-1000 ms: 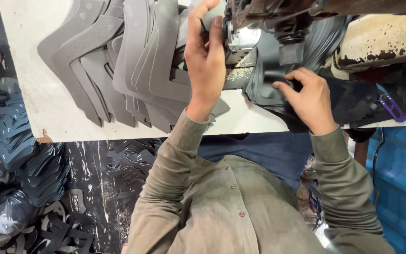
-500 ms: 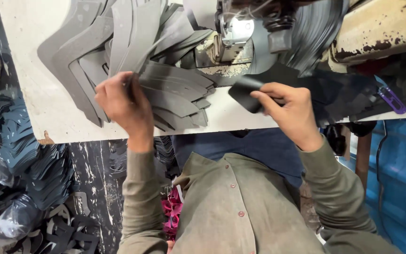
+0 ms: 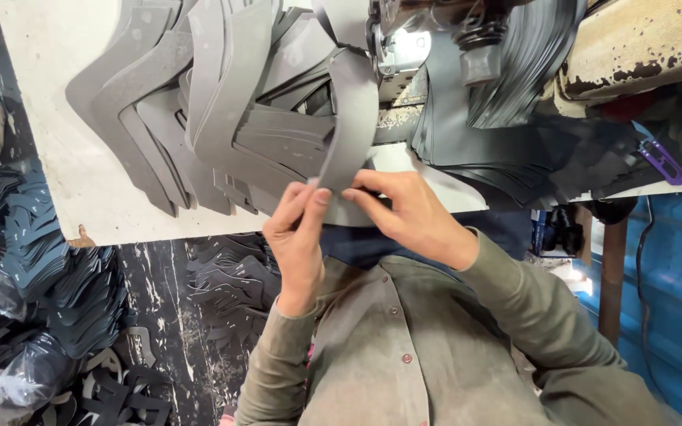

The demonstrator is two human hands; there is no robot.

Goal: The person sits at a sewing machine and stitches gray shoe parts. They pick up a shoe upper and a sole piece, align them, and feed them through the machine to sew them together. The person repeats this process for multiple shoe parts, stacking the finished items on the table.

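Grey cut strip, a long curved piece of sheet material, rises from both hands toward the lit needle area of the sewing machine. It stands over the white worktable, between a fanned pile of grey cut pieces and a darker stack. The right hand pinches its lower end between thumb and fingers; the left hand presses fingertips together on the same end. Judged from this, good handling means keeping the end flat, edges aligned, and the strip untwisted, fingers clear of the needle. A purple snipper lies well apart.
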